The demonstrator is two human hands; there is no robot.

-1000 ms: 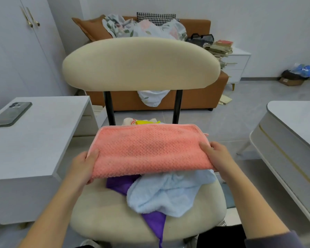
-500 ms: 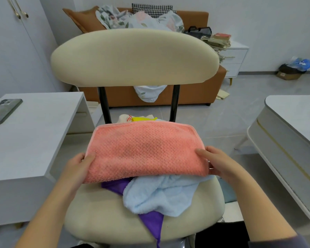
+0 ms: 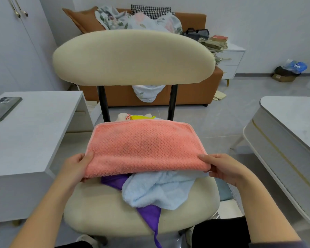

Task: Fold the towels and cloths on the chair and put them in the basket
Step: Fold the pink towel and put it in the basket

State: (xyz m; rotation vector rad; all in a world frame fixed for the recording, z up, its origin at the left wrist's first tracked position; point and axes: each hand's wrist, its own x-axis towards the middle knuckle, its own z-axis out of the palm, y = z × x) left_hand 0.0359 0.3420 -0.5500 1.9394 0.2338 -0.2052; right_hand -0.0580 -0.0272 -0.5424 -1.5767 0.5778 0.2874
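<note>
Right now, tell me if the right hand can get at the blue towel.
Probably, but only after letting go: the right hand grips the pink towel, which covers the blue towel at its far side. The near part lies bare just below that hand.

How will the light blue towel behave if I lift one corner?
Probably floppy: the light blue towel lies crumpled in soft folds. Likely light and grippy, given its fluffy pile. It may drag the purple cloth beneath.

The pink towel [image 3: 143, 145] hides most fingers [image 3: 205, 156] and, seemingly, much of the purple cloth [image 3: 149, 215].
</note>
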